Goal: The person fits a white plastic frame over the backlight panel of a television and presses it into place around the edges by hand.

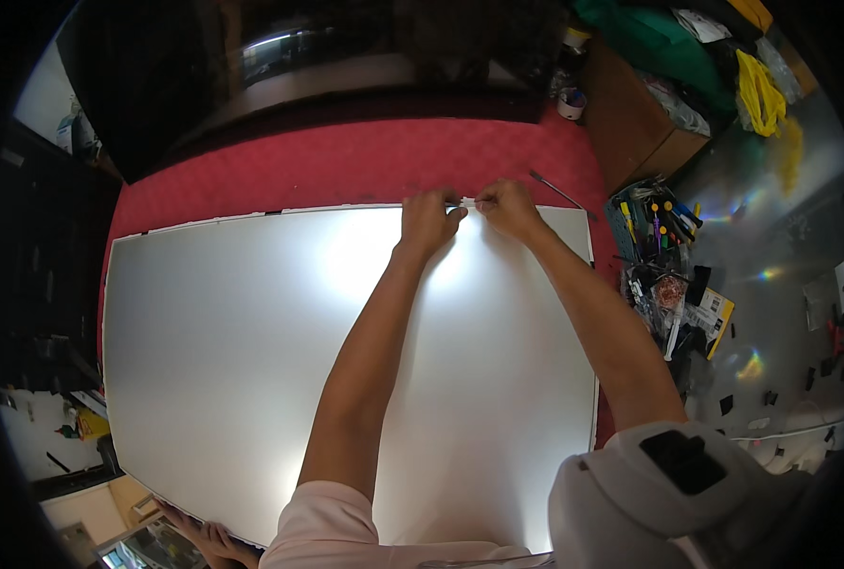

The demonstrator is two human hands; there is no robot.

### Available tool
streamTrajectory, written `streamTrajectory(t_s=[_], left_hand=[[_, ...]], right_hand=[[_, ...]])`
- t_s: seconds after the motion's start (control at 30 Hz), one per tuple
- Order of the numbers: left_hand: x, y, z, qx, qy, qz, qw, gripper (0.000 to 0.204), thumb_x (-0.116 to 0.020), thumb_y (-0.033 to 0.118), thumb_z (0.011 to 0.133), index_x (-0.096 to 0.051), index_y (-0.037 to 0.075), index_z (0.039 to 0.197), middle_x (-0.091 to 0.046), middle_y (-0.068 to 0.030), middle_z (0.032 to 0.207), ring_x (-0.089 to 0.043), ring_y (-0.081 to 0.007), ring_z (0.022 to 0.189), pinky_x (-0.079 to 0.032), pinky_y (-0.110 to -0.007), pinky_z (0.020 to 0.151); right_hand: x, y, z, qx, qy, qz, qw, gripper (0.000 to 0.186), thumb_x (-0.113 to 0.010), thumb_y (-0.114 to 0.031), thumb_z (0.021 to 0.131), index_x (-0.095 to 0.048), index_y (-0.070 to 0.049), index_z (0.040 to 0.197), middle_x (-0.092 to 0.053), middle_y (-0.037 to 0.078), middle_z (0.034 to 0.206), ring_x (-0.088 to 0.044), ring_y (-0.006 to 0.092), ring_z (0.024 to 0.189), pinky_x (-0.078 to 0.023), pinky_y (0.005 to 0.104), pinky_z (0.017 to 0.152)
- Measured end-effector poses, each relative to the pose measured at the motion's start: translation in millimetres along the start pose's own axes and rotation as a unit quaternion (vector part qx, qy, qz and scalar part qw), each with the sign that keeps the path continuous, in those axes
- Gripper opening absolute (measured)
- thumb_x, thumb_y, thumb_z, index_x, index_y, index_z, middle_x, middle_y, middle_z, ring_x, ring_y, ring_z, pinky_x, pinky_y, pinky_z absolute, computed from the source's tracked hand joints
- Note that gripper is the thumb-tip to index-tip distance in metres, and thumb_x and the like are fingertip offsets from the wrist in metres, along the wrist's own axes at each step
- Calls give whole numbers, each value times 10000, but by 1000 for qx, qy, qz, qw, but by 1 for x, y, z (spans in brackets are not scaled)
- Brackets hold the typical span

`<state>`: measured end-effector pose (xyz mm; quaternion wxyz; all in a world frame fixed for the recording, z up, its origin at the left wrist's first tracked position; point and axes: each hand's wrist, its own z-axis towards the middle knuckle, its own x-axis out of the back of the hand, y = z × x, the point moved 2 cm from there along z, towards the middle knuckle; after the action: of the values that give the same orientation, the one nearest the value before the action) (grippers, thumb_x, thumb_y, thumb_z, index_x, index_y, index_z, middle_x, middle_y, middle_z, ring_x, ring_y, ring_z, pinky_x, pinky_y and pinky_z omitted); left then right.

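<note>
A large white, glossy panel sheet (223, 313) lies in front of me and reflects bright patches of light. Both arms reach across it to its far edge, right of the middle. My left hand (428, 224) is closed at that edge, fingers curled over and thumb pointing right. Just beside it, my right hand (511, 211) is closed in a pinch at the same edge. A small pale bit of the edge (469, 201) shows between the hands. What lies between the fingertips is too small to make out.
Red padded cloth (365, 156) lies under the sheet. Beyond stands a dark glossy screen (346, 57). A thin screwdriver (556, 189) rests past the far right corner. To the right are a tool basket (621, 211) and a cardboard box (644, 133). Another person's hands (208, 538) touch the near left corner.
</note>
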<state>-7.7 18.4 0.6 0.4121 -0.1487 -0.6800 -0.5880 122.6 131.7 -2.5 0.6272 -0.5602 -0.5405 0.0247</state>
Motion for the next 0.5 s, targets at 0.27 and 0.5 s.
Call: streamTrajectory(t_s=[0.27, 0.5], left_hand=[[0, -13, 13, 66, -16, -18, 998, 235, -685, 274, 763, -689, 87, 905, -695, -93, 881, -643, -256, 897, -382, -421, 908], [-1, -3, 15, 103, -36, 9, 994, 284, -671, 305, 758, -690, 84, 936, -694, -104, 892, -639, -257, 906, -349, -427, 966]], right_hand=[[-25, -23, -21, 87, 203, -176, 959, 41, -610, -37, 775, -646, -42, 794, -625, 144, 900, -593, 296, 934, -424, 410, 821], [-21, -2, -6, 28, 183, -45, 982, 87, -614, -82, 822, -630, 1, 841, -642, 148, 916, -621, 298, 887, -463, 397, 779]])
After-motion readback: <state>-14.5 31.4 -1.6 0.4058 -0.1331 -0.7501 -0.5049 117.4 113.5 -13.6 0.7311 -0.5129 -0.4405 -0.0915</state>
